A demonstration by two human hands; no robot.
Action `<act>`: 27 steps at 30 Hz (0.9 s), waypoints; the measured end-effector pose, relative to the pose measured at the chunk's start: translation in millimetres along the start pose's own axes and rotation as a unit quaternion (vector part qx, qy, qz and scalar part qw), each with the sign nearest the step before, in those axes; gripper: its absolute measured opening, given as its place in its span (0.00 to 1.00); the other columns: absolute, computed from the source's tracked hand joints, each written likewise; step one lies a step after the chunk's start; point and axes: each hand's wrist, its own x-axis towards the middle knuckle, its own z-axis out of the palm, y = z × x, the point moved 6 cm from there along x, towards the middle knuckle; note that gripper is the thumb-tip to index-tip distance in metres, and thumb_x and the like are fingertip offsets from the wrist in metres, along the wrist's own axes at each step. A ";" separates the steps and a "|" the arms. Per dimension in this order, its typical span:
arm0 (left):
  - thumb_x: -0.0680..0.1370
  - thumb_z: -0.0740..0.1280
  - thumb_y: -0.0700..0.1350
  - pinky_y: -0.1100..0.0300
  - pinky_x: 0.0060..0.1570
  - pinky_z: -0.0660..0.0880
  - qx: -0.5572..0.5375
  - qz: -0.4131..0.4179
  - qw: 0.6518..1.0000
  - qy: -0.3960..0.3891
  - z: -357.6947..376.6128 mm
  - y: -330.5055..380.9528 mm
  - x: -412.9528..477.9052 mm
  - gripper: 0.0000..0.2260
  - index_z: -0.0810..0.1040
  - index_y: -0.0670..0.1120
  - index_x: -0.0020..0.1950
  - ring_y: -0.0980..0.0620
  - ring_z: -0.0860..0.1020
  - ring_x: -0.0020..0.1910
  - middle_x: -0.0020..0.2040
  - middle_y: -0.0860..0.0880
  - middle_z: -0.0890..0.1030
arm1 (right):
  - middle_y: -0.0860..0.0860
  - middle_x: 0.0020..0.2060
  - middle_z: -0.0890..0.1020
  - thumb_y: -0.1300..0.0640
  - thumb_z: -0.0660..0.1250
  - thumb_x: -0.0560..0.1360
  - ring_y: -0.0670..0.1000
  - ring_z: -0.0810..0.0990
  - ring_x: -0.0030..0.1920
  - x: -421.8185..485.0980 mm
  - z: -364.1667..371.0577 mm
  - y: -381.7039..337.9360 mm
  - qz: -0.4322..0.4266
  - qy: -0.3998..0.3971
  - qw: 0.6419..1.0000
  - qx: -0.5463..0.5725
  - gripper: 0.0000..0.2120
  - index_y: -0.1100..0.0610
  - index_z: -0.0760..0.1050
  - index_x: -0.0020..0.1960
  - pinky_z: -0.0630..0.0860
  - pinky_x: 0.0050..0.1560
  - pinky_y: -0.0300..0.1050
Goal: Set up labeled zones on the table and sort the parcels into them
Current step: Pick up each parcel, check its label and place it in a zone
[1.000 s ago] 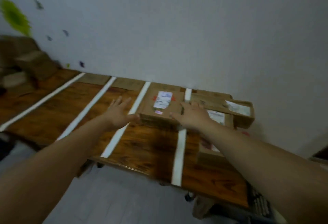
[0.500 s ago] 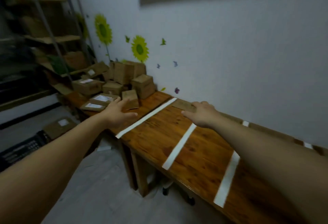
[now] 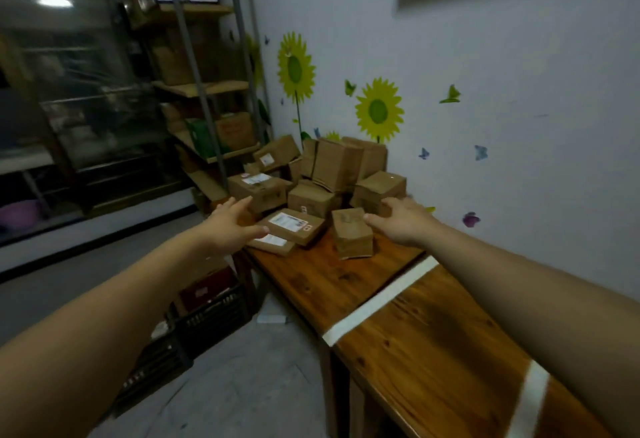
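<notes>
Parcels (image 3: 332, 177) lay heaped at the far left end of the counter (image 3: 346, 285), against the wall (image 3: 519, 146). The right hand (image 3: 401, 221) was spread and held nothing. Its thumb was just beside the top edge of the small upright parcel (image 3: 351, 238) — whether it touched could not be told. That parcel lay to the hand's left, a little taller than wide, at the near edge of the heap. The left hand (image 3: 230, 226), also released with fingers splayed, hung past the counter's front edge. Its thumb was near the corner of the flat labelled parcel (image 3: 294, 226), which rested on a second flat parcel (image 3: 273, 245). The right hand looked the nearer to the upright parcel — the left would have to cross the flat ones. The white tape strip (image 3: 381, 299) lay well apart, toward the person.
</notes>
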 end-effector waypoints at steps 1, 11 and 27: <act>0.75 0.66 0.58 0.45 0.75 0.49 0.001 0.000 1.000 0.004 -9.1 -5.3 21.1 0.37 0.50 0.55 0.78 0.46 0.44 0.77 0.79 0.48 0.45 | 0.58 0.76 0.61 0.29 0.56 0.74 0.61 0.62 0.73 23.7 0.9 -11.4 0.001 0.001 1.000 0.000 0.40 0.52 0.57 0.78 0.64 0.70 0.54; 0.76 0.66 0.57 0.45 0.74 0.51 -0.015 -0.020 0.999 0.021 -75.0 -94.6 213.5 0.36 0.51 0.54 0.78 0.45 0.46 0.77 0.79 0.47 0.48 | 0.57 0.74 0.63 0.31 0.58 0.74 0.61 0.65 0.72 215.2 41.2 -138.6 -0.012 -0.010 1.000 -0.007 0.38 0.51 0.58 0.77 0.67 0.69 0.56; 0.78 0.65 0.53 0.43 0.71 0.60 -0.025 0.019 0.990 -0.136 -110.0 -229.2 500.1 0.33 0.52 0.52 0.78 0.42 0.56 0.75 0.78 0.46 0.52 | 0.55 0.76 0.60 0.34 0.59 0.76 0.57 0.60 0.75 417.8 185.4 -250.2 0.116 -0.067 0.990 0.049 0.38 0.52 0.56 0.78 0.62 0.72 0.56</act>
